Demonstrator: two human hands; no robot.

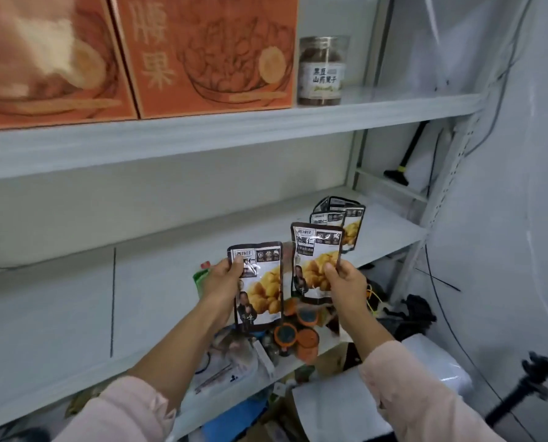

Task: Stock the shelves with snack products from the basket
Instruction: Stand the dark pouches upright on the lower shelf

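I hold two brown-and-white chestnut snack pouches upright in front of the middle shelf [157, 282]. My left hand [221, 279] grips the left pouch [261, 291] by its left edge. My right hand [342, 282] pinches the right pouch [314, 250] at its lower right side. Behind them, a few matching pouches [342, 218] stand in a row on the shelf, toward its right end. Below my hands lies a pile of mixed goods: orange-lidded jars [298, 330] and packets; the container under them cannot be made out.
On the upper shelf [202, 129] stand two orange gift boxes [208, 52] and a clear jar [322, 71] with dark contents. A tripod [534, 381] and cables lie at the right by the wall. A white bag [425, 371] sits low right.
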